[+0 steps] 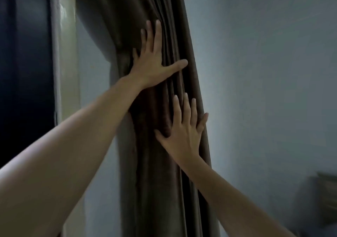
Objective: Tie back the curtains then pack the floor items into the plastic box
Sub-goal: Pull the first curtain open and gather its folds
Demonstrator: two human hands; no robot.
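Observation:
A brown curtain (156, 173) hangs gathered into a narrow bundle of folds against a pale wall. My left hand (153, 61) lies flat on the upper part of the bundle, fingers straight and pointing up, thumb spread to the right. Lower down, my right hand (184, 131) presses flat on the folds near the bundle's right edge, fingers spread. Neither hand grips the cloth. No tie-back, floor items or plastic box are in view.
A pale wall (264, 72) fills the right side. A light window or door frame (65, 54) runs up the left, with a dark opening (25, 63) beyond it. A dim piece of furniture (328, 193) shows at the lower right edge.

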